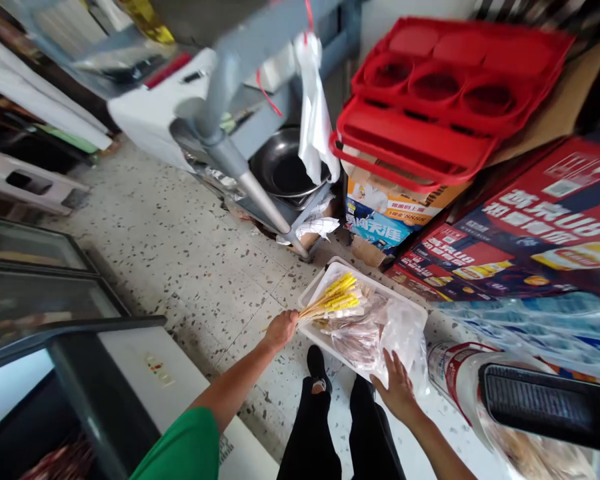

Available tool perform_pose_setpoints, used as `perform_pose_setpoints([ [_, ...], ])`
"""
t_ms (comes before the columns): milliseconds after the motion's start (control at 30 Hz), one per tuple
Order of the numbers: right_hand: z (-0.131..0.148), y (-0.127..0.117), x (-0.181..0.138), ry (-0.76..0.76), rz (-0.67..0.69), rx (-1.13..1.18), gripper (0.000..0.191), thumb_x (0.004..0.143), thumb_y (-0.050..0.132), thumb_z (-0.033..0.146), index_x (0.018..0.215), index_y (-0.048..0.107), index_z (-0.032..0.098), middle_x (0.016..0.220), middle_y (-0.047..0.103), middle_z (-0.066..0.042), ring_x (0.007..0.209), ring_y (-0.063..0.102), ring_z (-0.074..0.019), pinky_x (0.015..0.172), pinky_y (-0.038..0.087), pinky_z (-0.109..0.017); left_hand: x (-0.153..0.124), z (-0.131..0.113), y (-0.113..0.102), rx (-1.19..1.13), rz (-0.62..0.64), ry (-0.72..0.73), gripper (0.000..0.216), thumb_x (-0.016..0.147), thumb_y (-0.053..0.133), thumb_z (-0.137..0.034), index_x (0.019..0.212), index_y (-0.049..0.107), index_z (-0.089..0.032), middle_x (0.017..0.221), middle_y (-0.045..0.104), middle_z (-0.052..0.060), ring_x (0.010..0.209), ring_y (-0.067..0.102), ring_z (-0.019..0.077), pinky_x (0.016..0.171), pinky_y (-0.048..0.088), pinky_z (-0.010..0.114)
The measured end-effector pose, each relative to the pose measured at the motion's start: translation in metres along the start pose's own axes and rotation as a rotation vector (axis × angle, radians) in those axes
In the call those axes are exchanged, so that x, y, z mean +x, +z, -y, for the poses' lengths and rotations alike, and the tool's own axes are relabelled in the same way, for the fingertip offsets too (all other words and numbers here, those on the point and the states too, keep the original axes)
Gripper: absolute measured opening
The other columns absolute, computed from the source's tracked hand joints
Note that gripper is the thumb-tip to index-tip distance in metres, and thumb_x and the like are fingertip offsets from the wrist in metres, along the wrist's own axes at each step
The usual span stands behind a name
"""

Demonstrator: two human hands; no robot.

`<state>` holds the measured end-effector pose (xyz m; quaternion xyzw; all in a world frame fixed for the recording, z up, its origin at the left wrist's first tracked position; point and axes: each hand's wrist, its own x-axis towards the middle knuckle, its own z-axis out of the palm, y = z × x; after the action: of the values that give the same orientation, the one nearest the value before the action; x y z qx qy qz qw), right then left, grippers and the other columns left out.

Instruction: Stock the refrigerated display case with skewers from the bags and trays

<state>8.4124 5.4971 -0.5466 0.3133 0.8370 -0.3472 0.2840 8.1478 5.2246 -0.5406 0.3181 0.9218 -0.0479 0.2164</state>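
Note:
My left hand (282, 329) is closed round the thin sticks of a bundle of skewers (341, 293), whose far ends carry yellow food. The bundle lies slanting over the left side of a white plastic tray (418, 308). Wrapped in clear plastic in the tray are pinkish-brown packs (357, 340), apparently more food; their kind is unclear. A crumpled clear plastic bag (405, 333) covers the tray's right part and hangs over its edge. With its fingers spread, my right hand (399, 390) is at the near edge of that bag, and whether it touches is hard to tell.
At left stands a chest freezer (130, 360) with its glass lid. A metal-framed rack (260, 193) holds a black pan (283, 167). On the right are beer cartons (540, 213), a red plastic rack (440, 100), bottled-water packs (535, 320) and a large tub (455, 373).

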Motion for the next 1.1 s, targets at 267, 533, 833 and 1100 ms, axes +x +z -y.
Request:
perform_pose_setpoints([
  [267,0.04,-0.068,-0.067,-0.292,0.201,-0.064,0.078,0.09,0.05,0.042,0.159,0.029,0.013,0.166,0.02,-0.017,0.155,0.017,-0.0301,0.126,0.021,-0.045,-0.146,-0.044,-0.126,0.019,-0.203,-0.164,0.034,0.098,0.03,-0.01,0.117,0.059,-0.01,0.098,0.067,0.014,0.096,0.065,0.0263,0.087,0.055,0.037],
  [533,0.099,-0.146,-0.059,-0.592,0.213,-0.043,0.075,0.087,0.044,0.04,0.151,0.041,0.001,0.157,0.041,-0.02,0.148,0.037,-0.0262,0.125,0.025,-0.04,-0.247,-0.072,-0.266,0.049,-0.555,-0.429,0.033,0.098,0.028,-0.011,0.115,0.057,-0.014,0.096,0.066,0.013,0.092,0.064,0.0246,0.085,0.055,0.037],
  [833,0.168,-0.177,-0.077,-0.849,0.229,0.071,0.07,0.079,0.05,0.045,0.139,0.056,0.01,0.144,0.056,-0.019,0.127,0.059,-0.0319,0.111,0.044,-0.048,-0.306,-0.089,-0.347,0.036,-0.725,-0.537,0.033,0.098,0.031,-0.013,0.122,0.052,-0.014,0.107,0.066,0.015,0.1,0.064,0.0262,0.091,0.056,0.041],
  [1100,0.24,-0.204,-0.143,-1.03,0.357,0.082,0.074,0.084,0.051,0.051,0.143,0.051,0.007,0.139,0.059,-0.022,0.118,0.065,-0.0285,0.106,0.048,-0.042,-0.322,-0.099,-0.363,0.017,-0.835,-0.502,0.032,0.099,0.031,-0.016,0.124,0.052,-0.013,0.11,0.065,0.016,0.101,0.063,0.0255,0.092,0.056,0.04],
])
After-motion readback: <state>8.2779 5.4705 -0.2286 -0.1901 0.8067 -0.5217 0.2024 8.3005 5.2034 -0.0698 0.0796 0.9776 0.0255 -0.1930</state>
